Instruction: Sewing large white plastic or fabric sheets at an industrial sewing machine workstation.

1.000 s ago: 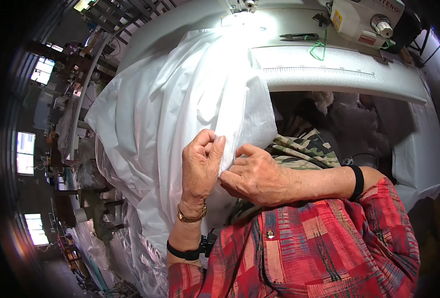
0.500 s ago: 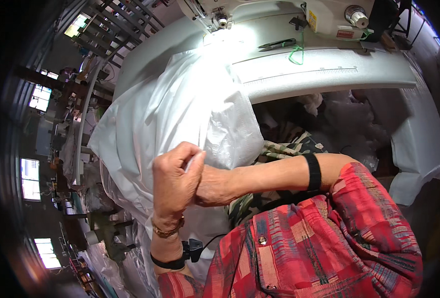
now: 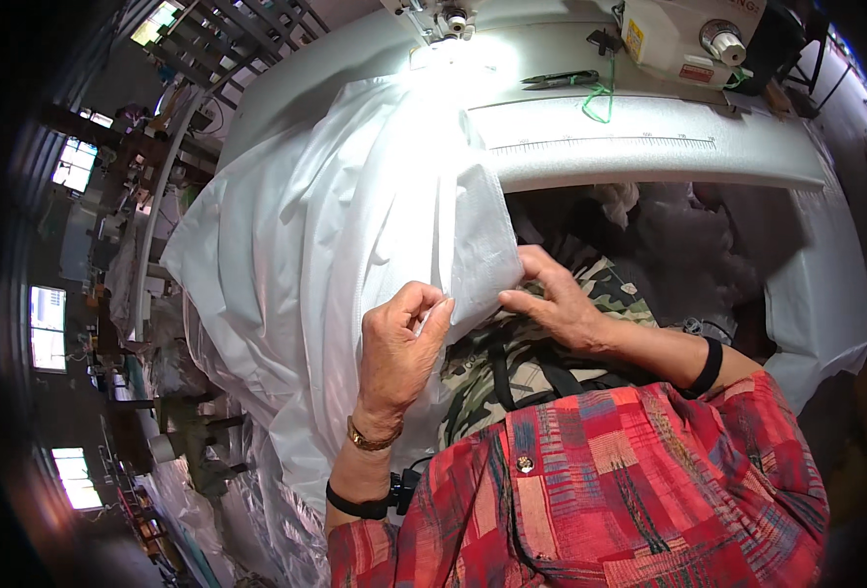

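Note:
A large white sheet of thin, shiny fabric (image 3: pixel 326 216) hangs in folds from the sewing machine (image 3: pixel 683 44) toward my lap. Its upper end lies under the bright light by the needle area. With thumb and fingers pinched together, my left hand (image 3: pixel 399 348) holds a folded edge of the fabric. To its right, my right hand (image 3: pixel 566 309) is at the fabric's right edge, thumb and forefinger apart, the thumb tip against the sheet. The other right fingers are partly hidden.
A pair of dark thread snips (image 3: pixel 561 79) lies on the machine bed beside a green cord (image 3: pixel 598 103). The pale table edge (image 3: pixel 639 147) carries a measuring scale. Beyond it, a dark opening holds crumpled plastic (image 3: pixel 688 235). Metal racks (image 3: pixel 228 49) stand far left.
My right hand has come out from beneath the left and moved right to the fabric's edge, its fingers parting. My left hand has shifted right, still pinching the fabric. The view has shifted slightly.

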